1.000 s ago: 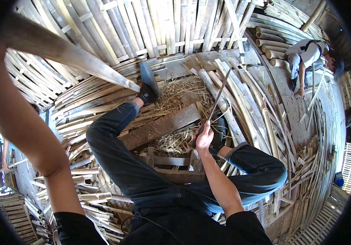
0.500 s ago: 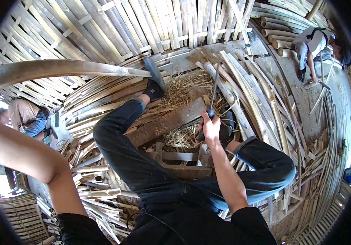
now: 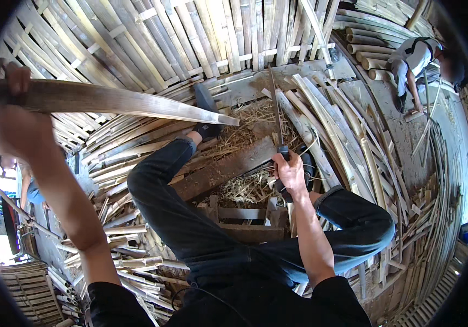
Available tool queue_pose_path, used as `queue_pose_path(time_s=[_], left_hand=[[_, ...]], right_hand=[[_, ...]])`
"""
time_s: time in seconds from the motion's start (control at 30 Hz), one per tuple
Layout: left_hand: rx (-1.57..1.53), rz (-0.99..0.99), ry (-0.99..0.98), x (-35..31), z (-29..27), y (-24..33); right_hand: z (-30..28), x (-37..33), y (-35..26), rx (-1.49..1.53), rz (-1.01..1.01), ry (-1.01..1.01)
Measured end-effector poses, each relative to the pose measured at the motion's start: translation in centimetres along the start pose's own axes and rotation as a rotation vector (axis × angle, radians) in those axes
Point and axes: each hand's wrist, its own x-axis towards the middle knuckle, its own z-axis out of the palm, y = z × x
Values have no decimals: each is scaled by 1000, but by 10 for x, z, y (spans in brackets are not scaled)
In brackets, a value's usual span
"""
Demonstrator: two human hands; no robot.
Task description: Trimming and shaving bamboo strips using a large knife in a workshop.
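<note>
Raised at the far left, my left hand (image 3: 18,117) is closed around a long bamboo strip (image 3: 119,102). The strip slants across to the right, and its pale tip hangs over the shavings past my left foot. Between my legs, my right hand (image 3: 291,171) grips the dark handle of a long-bladed knife (image 3: 277,117), with the narrow blade pointing away from me. Below the strip's tip lies a thick wooden block (image 3: 228,166), set aslant between my legs, with bamboo shavings (image 3: 247,188) around it.
Split bamboo strips (image 3: 348,136) are piled on the right, and more cut pieces (image 3: 136,261) lie at lower left. A slatted bamboo wall (image 3: 212,38) rises ahead. A person (image 3: 416,65) bends over work at upper right; another person (image 3: 35,191) is partly visible at left.
My left hand has come into view, and the bamboo strip has moved right, its tip now lower. My right hand has shifted slightly right, turning the knife blade leftward. The person at left is less visible.
</note>
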Motion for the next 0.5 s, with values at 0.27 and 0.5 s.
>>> queue_pose_path(time_s=[0.27, 0.5], left_hand=[[91, 46, 176, 31, -1, -15], [650, 253, 0, -10, 66, -38]], right_hand=[[16, 6, 7, -75, -7, -75], [18, -1, 13, -36, 13, -114]])
